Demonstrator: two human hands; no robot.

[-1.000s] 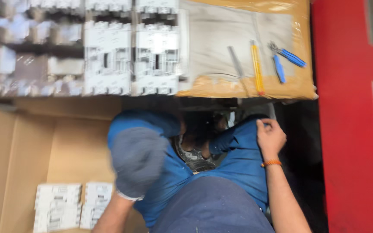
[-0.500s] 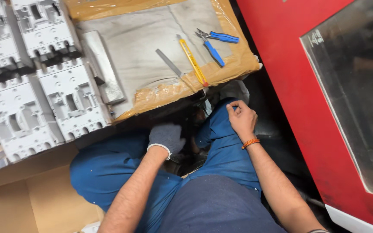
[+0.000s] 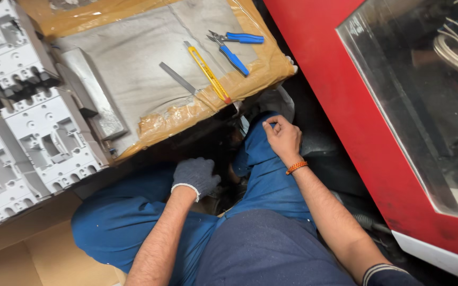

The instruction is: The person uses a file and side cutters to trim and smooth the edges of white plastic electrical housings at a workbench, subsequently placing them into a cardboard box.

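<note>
My left hand point(image 3: 196, 176) wears a grey knit glove and reaches down into the dark gap between my crossed legs in blue trousers point(image 3: 128, 222); its fingers are curled and what they touch is hidden. My right hand point(image 3: 282, 137) is bare, with an orange band at the wrist, and rests on my right knee, fingertips pinched together near the blue cloth. A yellow utility knife point(image 3: 209, 73), blue-handled pliers point(image 3: 234, 46) and a flat metal strip point(image 3: 177, 78) lie on a grey sheet point(image 3: 133, 79) just beyond my knees.
Several grey moulded breaker housings point(image 3: 33, 127) are lined up at the left. Brown tape edges the grey sheet. A red cabinet with a glass panel point(image 3: 398, 106) stands close on the right. Cardboard point(image 3: 38, 254) lies under my left leg.
The view has swung toward the right and nearer. My gloved left hand dropped from in front of the camera down between my legs. My right hand stayed by the knee.
</note>
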